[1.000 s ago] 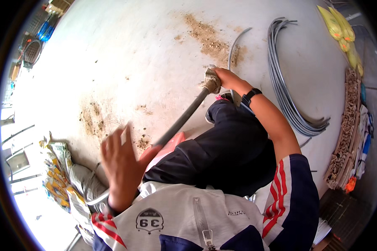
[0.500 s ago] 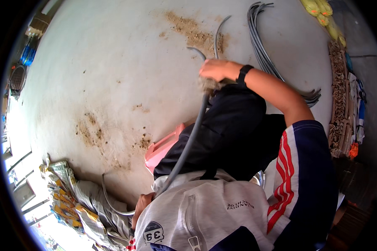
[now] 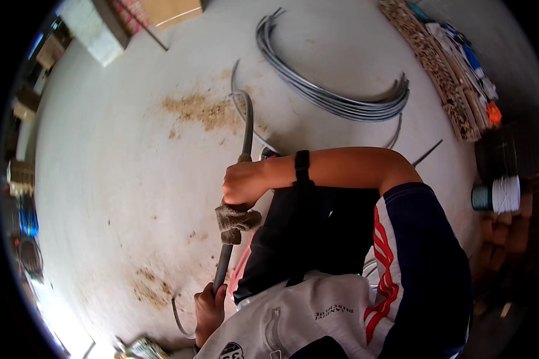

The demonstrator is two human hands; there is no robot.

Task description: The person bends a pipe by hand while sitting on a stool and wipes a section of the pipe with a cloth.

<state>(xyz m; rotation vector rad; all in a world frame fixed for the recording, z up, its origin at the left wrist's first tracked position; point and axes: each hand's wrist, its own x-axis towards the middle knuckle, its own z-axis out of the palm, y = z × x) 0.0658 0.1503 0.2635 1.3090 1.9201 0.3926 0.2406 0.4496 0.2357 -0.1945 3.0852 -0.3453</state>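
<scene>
A long grey flexible tube [image 3: 224,263] runs up past my left side, between both hands. My left hand [image 3: 209,308] is closed around its lower part, close to my body. Farther up, my right hand [image 3: 244,183] is wrapped around a brown rag [image 3: 230,222], which is bunched around the tube; the tube's curved far end sticks out beyond my fist. A thinner-looking grey length [image 3: 176,311] shows in a bend left of my left hand. Another grey length [image 3: 236,99] lies on the floor by the far end.
A curved bundle of grey tubes [image 3: 329,96] lies on the floor ahead. Brown dirt [image 3: 197,112] is scattered nearby. Part of a pink stool [image 3: 241,267] shows by my leg. Stacked brown material [image 3: 428,66] and a white-and-green spool [image 3: 496,195] stand at the right.
The view has turned, bringing the tube bundle more into sight. My right hand and the rag are now closer to my left hand, and more tube extends past the right fist.
</scene>
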